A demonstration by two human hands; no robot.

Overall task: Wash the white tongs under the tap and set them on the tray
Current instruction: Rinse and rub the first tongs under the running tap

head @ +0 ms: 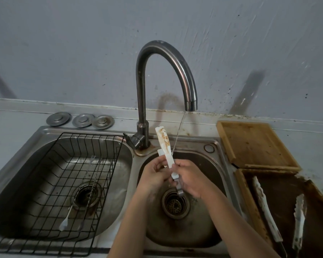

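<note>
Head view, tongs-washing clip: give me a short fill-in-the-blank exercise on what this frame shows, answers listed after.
1. Both hands, left hand and right hand, hold the stained white tongs over the ____ basin of the steel double sink.
2. The black wire rack sits in the ____ basin.
3. The curved metal tap releases a ____ stream of water.
4. Behind the rack lie ____ round metal drain covers.

Answers: right; left; thin; three
</note>
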